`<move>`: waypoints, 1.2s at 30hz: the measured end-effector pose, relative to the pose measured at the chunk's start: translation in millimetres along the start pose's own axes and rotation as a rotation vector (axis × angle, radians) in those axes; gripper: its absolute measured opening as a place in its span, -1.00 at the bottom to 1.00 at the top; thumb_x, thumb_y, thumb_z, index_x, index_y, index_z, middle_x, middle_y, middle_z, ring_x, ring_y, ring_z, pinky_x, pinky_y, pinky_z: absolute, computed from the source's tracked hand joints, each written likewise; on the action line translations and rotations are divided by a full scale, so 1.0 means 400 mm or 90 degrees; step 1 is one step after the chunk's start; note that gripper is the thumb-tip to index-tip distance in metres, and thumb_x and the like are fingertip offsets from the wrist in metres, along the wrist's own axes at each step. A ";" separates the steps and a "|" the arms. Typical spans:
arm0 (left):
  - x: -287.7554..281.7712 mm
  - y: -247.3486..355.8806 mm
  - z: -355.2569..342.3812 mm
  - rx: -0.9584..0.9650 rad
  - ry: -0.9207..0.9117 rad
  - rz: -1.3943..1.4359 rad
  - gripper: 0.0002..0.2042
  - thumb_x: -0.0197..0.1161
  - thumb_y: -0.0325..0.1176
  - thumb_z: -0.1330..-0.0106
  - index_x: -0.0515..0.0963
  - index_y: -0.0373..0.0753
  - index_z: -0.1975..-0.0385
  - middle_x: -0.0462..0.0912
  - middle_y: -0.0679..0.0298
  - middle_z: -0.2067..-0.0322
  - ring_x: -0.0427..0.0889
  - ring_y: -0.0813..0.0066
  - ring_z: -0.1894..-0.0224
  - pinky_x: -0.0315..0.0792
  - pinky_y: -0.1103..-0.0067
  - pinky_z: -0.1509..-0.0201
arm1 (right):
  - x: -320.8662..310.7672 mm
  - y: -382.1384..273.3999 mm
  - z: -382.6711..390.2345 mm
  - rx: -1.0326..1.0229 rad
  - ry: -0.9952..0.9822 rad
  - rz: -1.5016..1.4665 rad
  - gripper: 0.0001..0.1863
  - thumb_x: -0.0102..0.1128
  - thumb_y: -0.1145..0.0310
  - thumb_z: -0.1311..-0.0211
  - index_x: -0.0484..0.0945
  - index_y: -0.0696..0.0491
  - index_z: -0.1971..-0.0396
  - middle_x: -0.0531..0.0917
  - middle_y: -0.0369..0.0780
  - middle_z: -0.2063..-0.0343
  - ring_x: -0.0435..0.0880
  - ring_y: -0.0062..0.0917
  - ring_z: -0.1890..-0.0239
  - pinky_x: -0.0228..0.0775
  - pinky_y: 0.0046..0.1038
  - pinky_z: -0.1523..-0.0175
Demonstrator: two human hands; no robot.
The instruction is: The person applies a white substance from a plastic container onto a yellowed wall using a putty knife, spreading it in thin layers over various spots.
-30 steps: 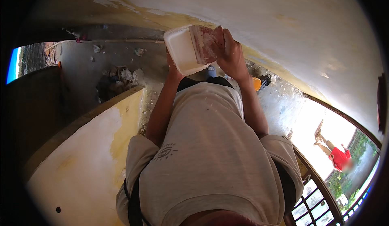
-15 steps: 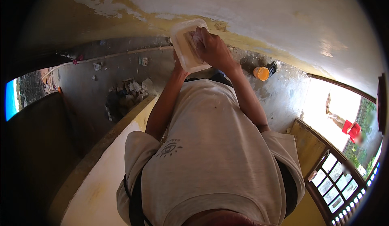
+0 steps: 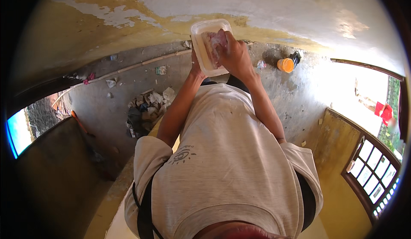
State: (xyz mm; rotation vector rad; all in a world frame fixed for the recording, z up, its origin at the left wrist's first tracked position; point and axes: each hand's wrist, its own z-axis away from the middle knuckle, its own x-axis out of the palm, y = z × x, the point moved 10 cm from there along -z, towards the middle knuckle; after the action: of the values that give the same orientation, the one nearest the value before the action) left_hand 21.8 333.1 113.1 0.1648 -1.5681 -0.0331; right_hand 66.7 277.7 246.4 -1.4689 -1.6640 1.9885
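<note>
In front of my chest, close to the wall, is a white rectangular plastic tub with pale, milky contents. My left hand grips the tub at its left side, with most of its fingers hidden behind it. Over the tub's right rim reaches my right hand, fingers closed around a crumpled pinkish, cloth-like piece with whitish smears. That piece sits inside the tub, against the pale contents.
Ahead rises a wall with peeling paint. An orange bucket and a black bag stand on the floor at right. At left lie a rubble and paper heap and a long pole. A person in red is outside.
The tub and both hands have shifted slightly right in the picture as the view turned. My right fingers stay on the pinkish piece, and more of it now shows.
</note>
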 end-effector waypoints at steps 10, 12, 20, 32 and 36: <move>-0.013 0.006 0.037 -0.016 0.061 -0.080 -0.36 0.07 0.02 -0.29 0.15 -0.17 -0.30 0.26 0.12 -0.24 0.34 0.20 -0.23 0.36 0.21 -0.24 | 0.010 0.186 0.093 0.228 0.048 -0.492 -0.77 0.12 0.46 -0.26 0.45 0.21 0.13 0.62 -0.21 0.30 0.63 -0.59 0.26 0.49 -0.49 0.21; -0.006 0.008 0.035 0.011 0.087 -0.134 -0.36 -0.09 0.13 -0.30 0.19 -0.17 -0.27 0.32 0.12 -0.21 0.37 0.15 -0.20 0.38 0.16 -0.21 | 0.009 0.213 0.133 0.261 0.082 -0.650 -0.76 0.08 0.48 -0.29 0.42 0.20 0.07 0.61 -0.23 0.24 0.63 -0.57 0.24 0.52 -0.49 0.17; -0.098 -0.047 0.028 -0.103 0.152 -0.128 -0.40 -0.03 0.06 -0.32 0.17 -0.13 -0.29 0.40 0.22 -0.14 0.43 0.20 -0.12 0.36 0.16 -0.17 | -0.098 0.349 0.210 0.168 0.337 -0.958 -0.70 0.06 0.50 -0.29 0.31 0.15 0.00 0.56 -0.25 0.28 0.61 -0.60 0.31 0.48 -0.55 0.33; -0.155 -0.101 0.008 -0.233 0.255 0.010 -0.43 0.00 0.04 -0.33 0.15 0.00 -0.31 0.44 0.35 -0.06 0.39 0.27 -0.09 0.21 0.17 -0.21 | -0.269 1.052 0.142 0.450 0.611 -0.127 -0.77 0.02 0.40 -0.21 0.57 0.16 0.21 0.64 -0.07 0.42 0.57 -0.33 0.46 0.39 -0.40 0.25; -0.145 -0.108 0.008 -0.213 0.244 0.042 -0.31 0.12 0.14 -0.21 0.16 0.00 -0.30 0.37 0.34 -0.03 0.34 0.28 -0.06 0.17 0.19 -0.19 | -0.273 1.175 0.057 0.462 0.819 -0.119 -0.80 0.10 0.43 -0.18 0.61 0.21 0.27 0.66 -0.06 0.46 0.56 -0.49 0.46 0.41 -0.44 0.25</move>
State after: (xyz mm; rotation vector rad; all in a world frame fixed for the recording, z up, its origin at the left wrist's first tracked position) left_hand 22.1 297.5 50.0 -0.1385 -1.1644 -0.2002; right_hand 311.6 18.6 -79.8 -1.5656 -0.4264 0.8765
